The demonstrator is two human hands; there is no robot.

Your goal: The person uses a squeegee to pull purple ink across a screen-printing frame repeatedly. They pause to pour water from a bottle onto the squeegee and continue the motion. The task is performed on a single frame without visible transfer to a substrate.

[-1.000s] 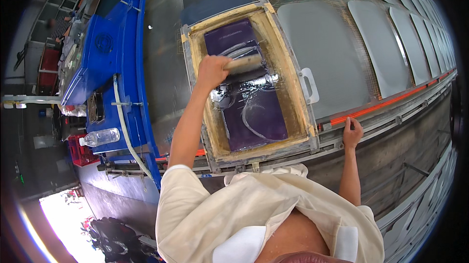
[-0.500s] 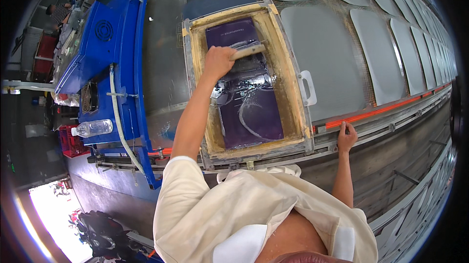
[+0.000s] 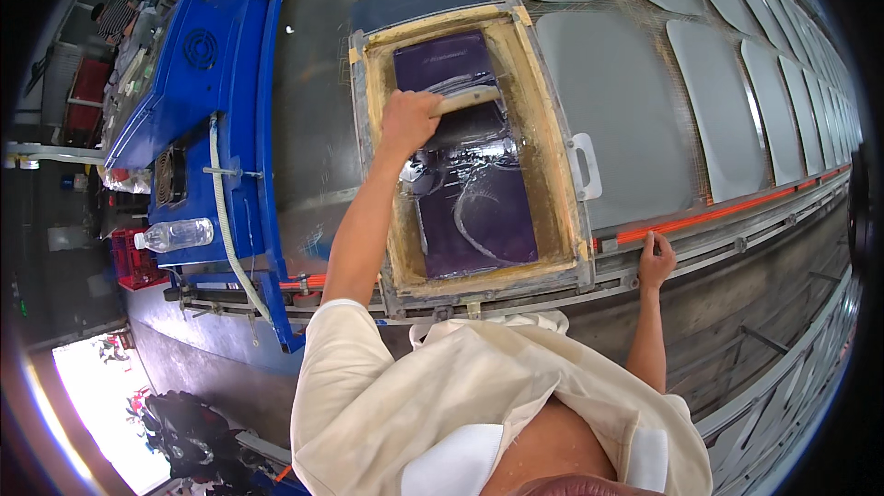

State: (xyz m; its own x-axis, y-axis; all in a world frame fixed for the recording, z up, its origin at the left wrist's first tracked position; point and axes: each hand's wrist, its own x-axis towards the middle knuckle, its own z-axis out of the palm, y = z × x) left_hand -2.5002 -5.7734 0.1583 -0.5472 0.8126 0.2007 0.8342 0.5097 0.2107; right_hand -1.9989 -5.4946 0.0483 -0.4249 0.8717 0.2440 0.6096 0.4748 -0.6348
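Note:
My left hand (image 3: 410, 123) is wrapped round the pale handle of a squeegee (image 3: 470, 100), which lies across the upper half of a screen-printing frame (image 3: 568, 164). Wet, shiny purple ink (image 3: 474, 224) covers the long middle part of the mesh, with a curved streak and glossy pools below the squeegee. Brownish-yellow tape and residue line the frame's inner edges. At the front rail, my right hand (image 3: 657, 261) is closed, thumb and fingers together beside an orange-red strip (image 3: 718, 206). Whether anything is pinched in it cannot be made out.
Rows of grey rounded panels (image 3: 617, 118) lie on the long table to the right. A white handle (image 3: 587, 166) sticks out from the frame's right side. On the left stands a blue machine (image 3: 184, 72) with a hose (image 3: 224, 210) and a clear plastic bottle (image 3: 175, 235).
The view has shifted slightly, so the frame appears a little further right. Both hands keep the same pose, and the squeegee stays at about the same place on the screen.

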